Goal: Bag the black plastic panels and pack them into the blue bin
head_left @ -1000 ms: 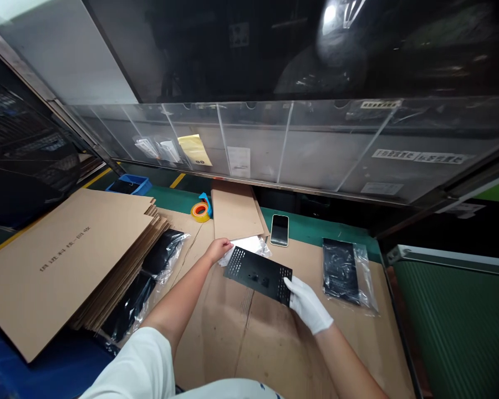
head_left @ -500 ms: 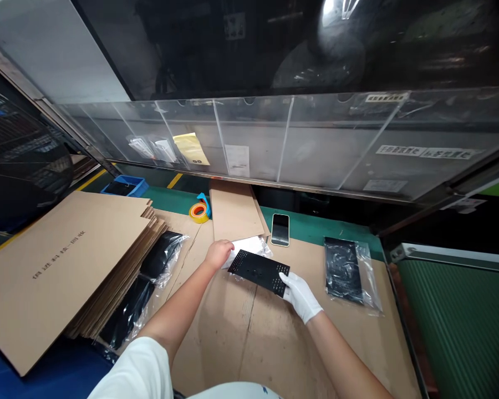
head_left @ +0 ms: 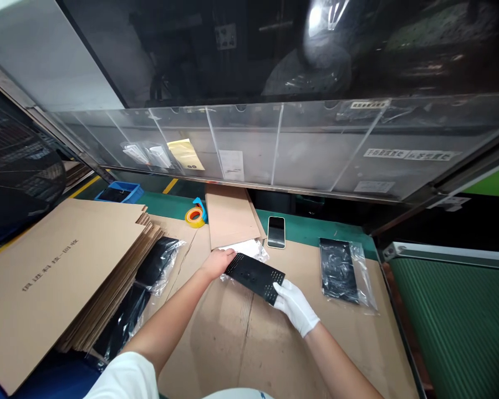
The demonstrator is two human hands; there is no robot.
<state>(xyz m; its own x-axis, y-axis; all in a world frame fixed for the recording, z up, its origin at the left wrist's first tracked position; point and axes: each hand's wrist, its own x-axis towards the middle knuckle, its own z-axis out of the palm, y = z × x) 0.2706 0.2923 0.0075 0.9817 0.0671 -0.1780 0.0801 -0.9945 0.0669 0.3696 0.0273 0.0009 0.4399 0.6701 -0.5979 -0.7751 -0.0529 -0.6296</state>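
Note:
A thin black rectangular plate (head_left: 253, 278) with rows of small holes at both ends is held tilted above the cardboard-covered bench. My bare left hand (head_left: 217, 262) has its fingers closed at the plate's left end. In a white glove, my right hand (head_left: 295, 306) pinches the right end, thumb on top. Just behind the plate lies a white sheet with clear plastic (head_left: 249, 249), partly hidden by it. Off to the right, a black plate in a clear bag (head_left: 339, 270) lies flat on the cardboard.
A tall stack of cardboard sheets (head_left: 66, 266) stands at the left, with bagged black pieces (head_left: 156, 260) beside it. Toward the back are a tape roll (head_left: 195, 217), a brown board (head_left: 230, 216) and a phone (head_left: 276, 231). A green ribbed conveyor (head_left: 449, 321) runs along the right.
My left hand has come from the white sheet onto the plate's left end. The plate, still in my right hand, has shifted slightly left and down in view.

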